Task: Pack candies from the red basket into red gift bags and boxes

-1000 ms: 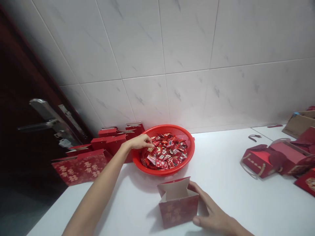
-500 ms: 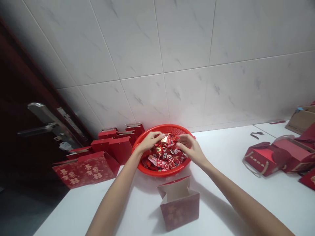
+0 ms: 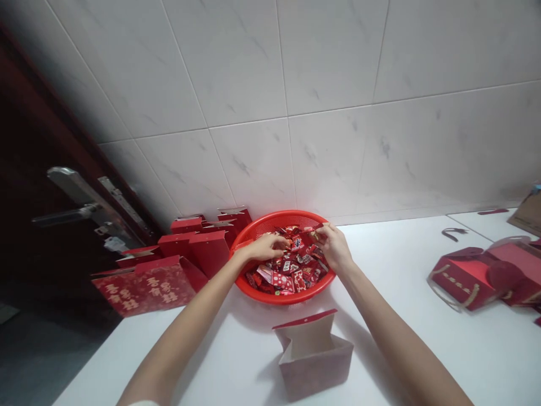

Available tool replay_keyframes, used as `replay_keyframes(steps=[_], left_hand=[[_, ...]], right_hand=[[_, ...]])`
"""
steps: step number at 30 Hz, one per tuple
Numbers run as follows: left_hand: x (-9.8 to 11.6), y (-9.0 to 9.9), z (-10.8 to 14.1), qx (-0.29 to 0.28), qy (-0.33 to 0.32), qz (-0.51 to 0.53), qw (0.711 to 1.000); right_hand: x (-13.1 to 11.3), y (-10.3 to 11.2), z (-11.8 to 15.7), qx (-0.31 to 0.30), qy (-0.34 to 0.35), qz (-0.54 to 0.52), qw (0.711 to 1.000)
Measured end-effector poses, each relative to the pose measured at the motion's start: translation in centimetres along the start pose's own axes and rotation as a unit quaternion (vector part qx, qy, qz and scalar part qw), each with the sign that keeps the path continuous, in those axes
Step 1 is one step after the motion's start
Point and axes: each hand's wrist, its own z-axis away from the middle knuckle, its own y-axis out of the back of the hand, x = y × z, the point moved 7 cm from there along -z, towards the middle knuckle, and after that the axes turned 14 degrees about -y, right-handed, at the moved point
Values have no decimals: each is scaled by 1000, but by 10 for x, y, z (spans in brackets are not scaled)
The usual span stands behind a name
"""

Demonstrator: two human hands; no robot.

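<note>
A red plastic basket (image 3: 242, 285) holds a heap of wrapped candies (image 3: 282, 280), mostly red with some gold and pink. My left hand (image 3: 267, 247) reaches over its left side, fingers curled on a wrapped candy at their tips. Over the right side, my right hand (image 3: 335, 246) pinches a small candy with a golden wrapper (image 3: 315, 234), partly hidden by the fingers. Between my forearms, in front of the basket, stands an open red paper box (image 3: 316, 369), its pale inside showing and its top flap raised.
Several red gift boxes with gold characters (image 3: 146, 288) stand at the left, near a dark door with a metal handle (image 3: 63, 216). More red boxes with cord handles (image 3: 460, 279) sit at the right, by a dark ribbon scrap (image 3: 454, 232) and a cardboard box (image 3: 528, 211). A tiled wall (image 3: 329, 163) rises behind.
My right hand has moved farther back in the basket and closed on a candy. My left hand has shifted slightly down, its fingers more curled. The view has turned a little left.
</note>
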Motion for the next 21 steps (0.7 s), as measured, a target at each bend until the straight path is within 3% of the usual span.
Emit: replay_keyframes(steps=[4, 9, 12, 16, 18, 21], left_hand=[[2, -25, -2, -117, -8, -31, 993], [7, -31, 1, -150, 33, -101, 983], [7, -14, 2, -115, 66, -154, 979], [-2, 32, 1, 26, 93, -274, 957], [-13, 45, 1, 36, 118, -283, 951], [-27, 46, -3, 10, 134, -269, 954]], right_hand=[[2, -1, 1, 3, -20, -45, 999], [1, 0, 1, 14, -37, -73, 997], [1, 3, -1, 24, -36, -84, 996], [2, 4, -2, 31, -27, -88, 995], [2, 5, -3, 33, -26, -88, 995], [3, 6, -3, 38, -27, -89, 995]])
